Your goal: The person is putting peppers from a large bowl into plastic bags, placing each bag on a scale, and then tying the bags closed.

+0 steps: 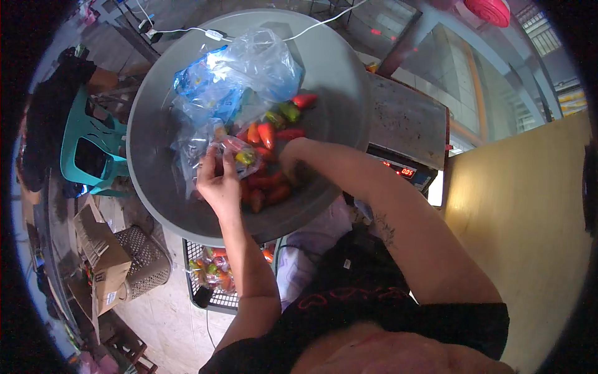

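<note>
A wide round grey basin (pixel 348 65) stands before me. Over it, my left hand (pixel 217 175) pinches a clear plastic bag (pixel 250 161) between thumb and fingers; a yellow-green pepper shows inside. My right hand (pixel 294 163) reaches into the basin at the right edge of a pile of red peppers (pixel 271 182); its fingers are blurred and in shadow, so its hold cannot be made out. Green peppers (pixel 287 112) and an orange one (pixel 253 133) lie farther back. Behind them are crumpled clear and blue plastic bags (pixel 261 61), with more clear film left of my left hand.
Below the basin, a black crate (pixel 198 299) holds bagged peppers (pixel 217 271). A digital scale (pixel 402 170) is at the right beside a grey tabletop (pixel 406 112). Leftward are a teal plastic chair (pixel 70 149), a cardboard box (pixel 110 266) and a woven basket (pixel 149 266). A white cable (pixel 187 30) crosses the basin's far rim.
</note>
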`<action>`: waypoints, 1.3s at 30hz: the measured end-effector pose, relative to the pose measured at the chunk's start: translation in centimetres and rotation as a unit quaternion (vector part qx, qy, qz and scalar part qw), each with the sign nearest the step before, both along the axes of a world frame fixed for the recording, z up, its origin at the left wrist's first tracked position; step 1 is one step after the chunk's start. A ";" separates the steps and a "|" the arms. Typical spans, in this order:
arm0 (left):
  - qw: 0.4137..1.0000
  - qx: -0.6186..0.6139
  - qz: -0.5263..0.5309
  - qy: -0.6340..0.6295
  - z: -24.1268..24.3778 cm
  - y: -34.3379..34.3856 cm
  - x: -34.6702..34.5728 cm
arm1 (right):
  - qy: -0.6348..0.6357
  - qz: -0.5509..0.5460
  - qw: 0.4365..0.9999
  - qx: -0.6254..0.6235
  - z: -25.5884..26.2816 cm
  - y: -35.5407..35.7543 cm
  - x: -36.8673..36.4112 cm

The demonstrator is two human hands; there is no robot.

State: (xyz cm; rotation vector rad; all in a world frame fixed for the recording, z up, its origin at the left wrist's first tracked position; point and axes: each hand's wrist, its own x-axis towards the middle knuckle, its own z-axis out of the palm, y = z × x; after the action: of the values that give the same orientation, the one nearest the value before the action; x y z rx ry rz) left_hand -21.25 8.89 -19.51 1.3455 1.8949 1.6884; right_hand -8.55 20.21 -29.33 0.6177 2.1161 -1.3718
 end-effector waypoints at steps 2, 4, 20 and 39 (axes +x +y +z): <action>1.000 -0.007 0.003 -0.003 -0.2 0.0 0.0 | -0.001 0.006 1.000 0.002 0.2 -0.2 0.1; 1.000 -0.003 -0.001 0.007 -0.5 0.1 -0.3 | 0.000 0.011 1.000 0.005 0.5 -0.2 0.4; 0.999 0.007 -0.034 0.002 -0.3 0.2 -0.3 | 0.320 -0.437 0.793 0.280 15.3 3.1 21.0; 0.999 -0.024 -0.037 0.026 -0.2 -0.1 -0.1 | -0.206 -0.368 0.745 0.518 6.8 -2.8 30.8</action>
State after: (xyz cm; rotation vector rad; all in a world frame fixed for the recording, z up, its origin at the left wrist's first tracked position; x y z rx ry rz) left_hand -21.38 8.79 -19.66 1.4355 1.8753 1.5779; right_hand 22.23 17.39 -22.54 2.1335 2.1470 -0.0735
